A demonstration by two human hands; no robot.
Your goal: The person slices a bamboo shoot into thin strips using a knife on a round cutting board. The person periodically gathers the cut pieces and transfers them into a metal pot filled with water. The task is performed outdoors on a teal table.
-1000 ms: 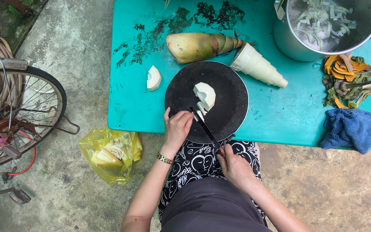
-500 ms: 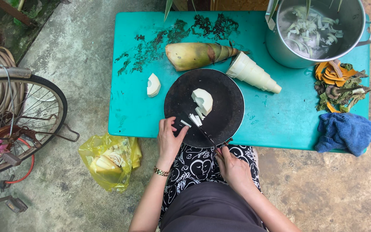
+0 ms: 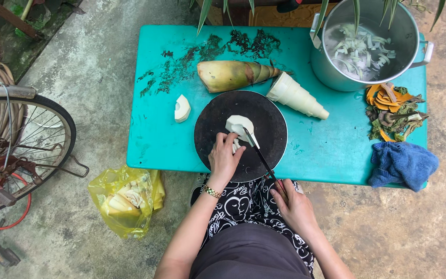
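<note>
Pinning the shoot piece (image 3: 239, 125) on the black board (image 3: 212, 121), my left hand (image 3: 225, 157) curls its fingers just behind it; my right hand (image 3: 295, 204) is closed round the knife (image 3: 258, 150), blade just beside those fingertips. I judge the piece firm, light, wet-slippery; best gripped at its flat cut end
</note>
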